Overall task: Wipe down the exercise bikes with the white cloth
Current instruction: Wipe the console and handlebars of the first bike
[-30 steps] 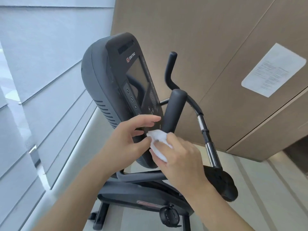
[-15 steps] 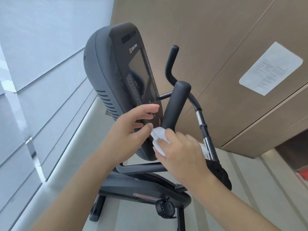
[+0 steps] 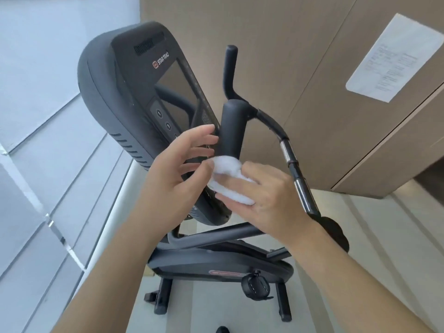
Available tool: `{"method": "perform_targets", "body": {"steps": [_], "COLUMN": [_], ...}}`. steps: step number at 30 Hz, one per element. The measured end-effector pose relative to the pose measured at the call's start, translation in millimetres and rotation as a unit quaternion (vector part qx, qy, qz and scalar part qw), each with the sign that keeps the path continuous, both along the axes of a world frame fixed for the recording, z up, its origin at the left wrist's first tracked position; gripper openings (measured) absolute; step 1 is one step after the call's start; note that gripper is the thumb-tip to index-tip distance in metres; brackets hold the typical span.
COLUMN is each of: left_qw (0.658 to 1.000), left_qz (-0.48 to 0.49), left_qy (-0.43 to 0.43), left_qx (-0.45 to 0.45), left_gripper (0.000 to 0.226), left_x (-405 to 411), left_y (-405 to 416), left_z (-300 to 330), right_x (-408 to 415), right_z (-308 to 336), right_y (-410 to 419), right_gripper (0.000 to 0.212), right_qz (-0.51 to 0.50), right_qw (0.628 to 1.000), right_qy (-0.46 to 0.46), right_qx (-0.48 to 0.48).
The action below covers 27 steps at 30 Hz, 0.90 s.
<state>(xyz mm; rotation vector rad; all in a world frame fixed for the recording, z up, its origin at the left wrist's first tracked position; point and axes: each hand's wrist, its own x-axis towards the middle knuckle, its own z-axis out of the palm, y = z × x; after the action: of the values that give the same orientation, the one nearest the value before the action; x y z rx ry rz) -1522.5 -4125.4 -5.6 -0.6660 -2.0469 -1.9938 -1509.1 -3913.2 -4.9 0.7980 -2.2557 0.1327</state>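
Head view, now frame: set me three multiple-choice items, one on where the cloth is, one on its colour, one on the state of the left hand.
1. Where is the cloth?
A. draped over the console top
B. in the right hand, at the base of the black handlebar grip
C. on the floor

2. What colour is the cloth?
A. white
B. blue
C. yellow

3. How is the left hand?
A. clenched in a fist
B. wrapped round the chrome bar
C. fingers spread, thumb tip at the cloth's edge

Answers:
1 B, the right hand's fingers pinch the bunched cloth just under the upright grip.
2 A, it shows plain white against the dark Star Trac console.
3 C, the left fingers lie loosely extended in front of the console, curled round nothing.
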Motion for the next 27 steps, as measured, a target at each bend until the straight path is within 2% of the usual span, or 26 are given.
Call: {"method": "perform_targets", "body": {"steps": [3, 6, 10, 14, 17, 22, 25, 27], "left_qw": [1.0, 1.0, 1.0, 0.999, 0.999, 0.995, 0.994, 0.992], "left_qz": [0.0, 0.003, 0.008, 0.022, 0.042, 0.081, 0.099, 0.115], "left_qy": [0.008, 0.012, 0.024, 0.02, 0.018, 0.028, 0.023, 0.024], "left_qx": [-0.012, -0.013, -0.013, -0.022, -0.029, -0.044, -0.04, -0.048], "left_gripper": [0.051, 0.05, 0.051, 0.048, 0.048, 0.046, 0.044, 0.044], "left_x": [1, -1, -8, -14, -16, -17, -16, -14], "left_y": [3, 6, 15, 25, 29, 33, 35, 38], "left_z": [1, 2, 13, 22, 24, 22, 22, 23], "right_x": [21, 26, 6, -26, -31, -24, -40, -53], "right_z": [-30, -21, 19, 39, 20, -10, 4, 18], "right_y": [11, 20, 20, 7, 13, 41, 42, 42], "right_gripper": [0.022, 0.023, 0.031, 0.031, 0.031, 0.031, 0.029, 0.032], "right_qz": [-0.02, -0.025, -0.003, 0.034, 0.073, 0.089, 0.135, 0.154], "right_qw": [0.999, 0.995, 0.972, 0.951, 0.947, 0.967, 0.967, 0.961], "right_qy": [-0.05, -0.041, -0.028, -0.102, -0.164, -0.207, -0.181, -0.165], "right_qx": [0.001, -0.088, -0.233, -0.29, -0.265, -0.122, -0.12, -0.162]}}
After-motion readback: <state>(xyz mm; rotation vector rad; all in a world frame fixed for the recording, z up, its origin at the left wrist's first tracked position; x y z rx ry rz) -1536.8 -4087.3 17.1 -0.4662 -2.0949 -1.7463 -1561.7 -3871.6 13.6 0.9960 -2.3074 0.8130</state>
